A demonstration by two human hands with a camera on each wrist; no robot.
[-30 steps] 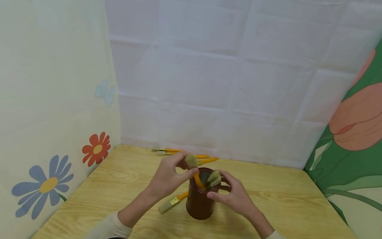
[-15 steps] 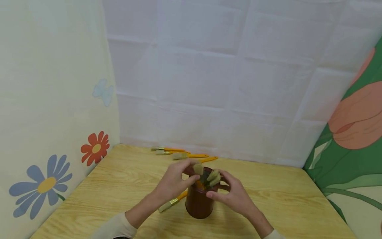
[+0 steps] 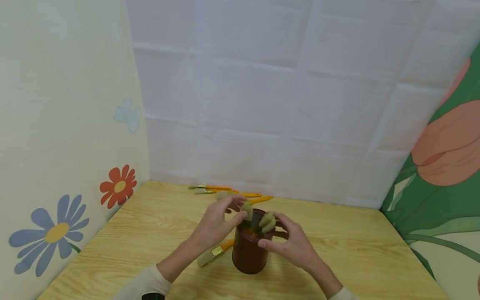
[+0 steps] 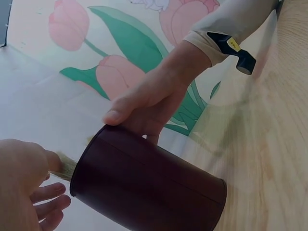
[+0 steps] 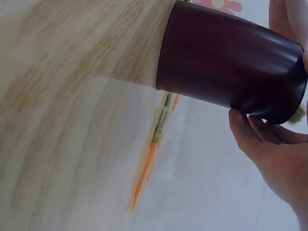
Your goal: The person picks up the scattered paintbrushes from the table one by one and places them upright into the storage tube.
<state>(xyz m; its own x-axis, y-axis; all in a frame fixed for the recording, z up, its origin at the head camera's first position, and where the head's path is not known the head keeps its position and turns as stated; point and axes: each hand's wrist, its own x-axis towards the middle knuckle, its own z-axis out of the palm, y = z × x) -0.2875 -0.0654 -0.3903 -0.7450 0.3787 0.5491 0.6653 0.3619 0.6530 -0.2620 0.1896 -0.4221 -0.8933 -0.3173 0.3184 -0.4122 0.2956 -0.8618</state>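
A dark red cylindrical brush pot (image 3: 250, 254) stands upright on the table in the head view. My right hand (image 3: 294, 243) holds its right side near the rim, thumb in front and fingers behind. Pale bristles of paintbrushes (image 3: 268, 223) stick up beside those fingers. At the pot's left side another paintbrush (image 3: 247, 211) stands bristles up, its handle inside. My left hand (image 3: 215, 221) is beside these bristles, thumb against them, the other fingers spread away. In the left wrist view, the bristles (image 4: 66, 166) show between this hand and the rim; the handle is hidden.
One paintbrush (image 3: 215, 252) with an orange handle lies left of the pot. Behind the pot lie several more paintbrushes (image 3: 215, 188), near the white back cloth (image 3: 262, 146). Flower-printed cloths hang at both sides.
My left hand lowered the paintbrush into the pot, then drew slightly left and its fingers parted from the bristles. The right hand stays on the pot.
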